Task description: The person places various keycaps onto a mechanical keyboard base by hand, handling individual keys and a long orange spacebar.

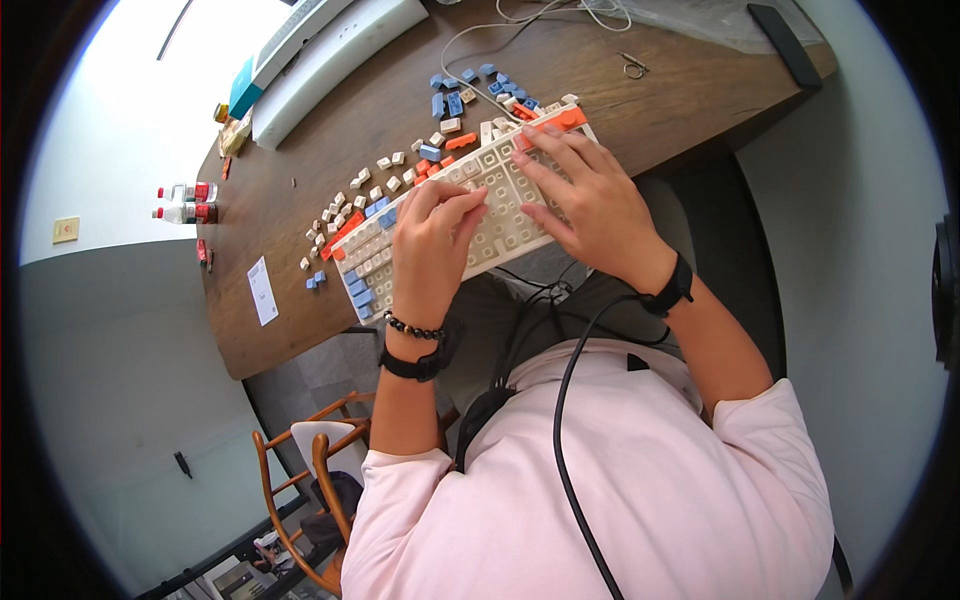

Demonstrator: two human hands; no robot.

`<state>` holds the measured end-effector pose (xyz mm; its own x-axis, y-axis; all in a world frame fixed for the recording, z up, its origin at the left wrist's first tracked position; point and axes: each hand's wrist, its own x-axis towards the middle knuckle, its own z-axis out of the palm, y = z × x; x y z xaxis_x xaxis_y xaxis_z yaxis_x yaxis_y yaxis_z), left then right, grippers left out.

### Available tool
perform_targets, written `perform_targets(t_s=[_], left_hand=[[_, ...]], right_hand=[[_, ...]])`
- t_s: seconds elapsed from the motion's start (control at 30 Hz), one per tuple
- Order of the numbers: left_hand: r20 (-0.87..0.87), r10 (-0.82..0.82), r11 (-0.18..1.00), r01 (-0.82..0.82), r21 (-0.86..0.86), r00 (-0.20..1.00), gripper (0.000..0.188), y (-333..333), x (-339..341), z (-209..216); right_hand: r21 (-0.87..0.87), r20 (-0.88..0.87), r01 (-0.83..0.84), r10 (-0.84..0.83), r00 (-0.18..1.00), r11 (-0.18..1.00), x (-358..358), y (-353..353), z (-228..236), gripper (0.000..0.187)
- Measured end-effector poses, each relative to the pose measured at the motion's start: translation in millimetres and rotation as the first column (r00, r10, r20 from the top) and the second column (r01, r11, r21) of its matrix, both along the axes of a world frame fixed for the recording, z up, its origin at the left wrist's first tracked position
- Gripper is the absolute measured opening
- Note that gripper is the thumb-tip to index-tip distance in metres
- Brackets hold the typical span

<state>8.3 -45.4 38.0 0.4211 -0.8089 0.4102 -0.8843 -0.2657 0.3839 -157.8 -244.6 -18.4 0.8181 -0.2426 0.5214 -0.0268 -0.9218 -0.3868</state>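
Note:
A cream keyboard (505,236) lies slanted along the table's near edge. Blue, cream and orange keycaps cover part of it, and bare switch positions show in its middle and right. Over the middle is my left hand (434,232), thumb and fingers pinched together; whatever they hold, if anything, is hidden. My right hand (590,195) rests on the keyboard's right end with its fingers spread. Its fingertips touch the area by the orange keycaps (568,119) at the far right corner. Loose cream keycaps (376,193) and blue keycaps (454,104) are scattered just beyond the keyboard.
A wooden table (700,100) carries a long white foam block (335,75) at the back left. Two bottles (187,213) and a white card (262,291) lie on the left. A wire keycap puller (633,66) is at the far right. A black cable (565,450) runs over my shirt.

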Motion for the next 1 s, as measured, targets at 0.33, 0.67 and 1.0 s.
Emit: perform_targets(t_s=[0.33, 0.67, 1.0], left_hand=[[-0.246, 0.056, 0.993, -0.08, -0.089, 0.968, 0.024, 1.6, -7.2, -11.7], [-0.016, -0.002, 0.999, 0.003, 0.04, 1.0, 0.009, -10.3, -5.0, 7.2], [0.049, 0.066, 0.989, -0.072, 0.133, 0.997, 0.014, -19.7, -11.5, 5.3]], right_hand=[[-0.001, 0.023, 0.005, -0.005, 1.0, 1.0, 1.1, -0.7, -0.2, 0.057], [0.007, 0.02, 0.004, -0.004, 1.0, 1.0, 1.1, 0.0, 0.9, 0.057], [-0.007, -0.008, -0.001, 0.001, 1.0, 1.0, 2.2, -0.8, 0.9, 0.057]])
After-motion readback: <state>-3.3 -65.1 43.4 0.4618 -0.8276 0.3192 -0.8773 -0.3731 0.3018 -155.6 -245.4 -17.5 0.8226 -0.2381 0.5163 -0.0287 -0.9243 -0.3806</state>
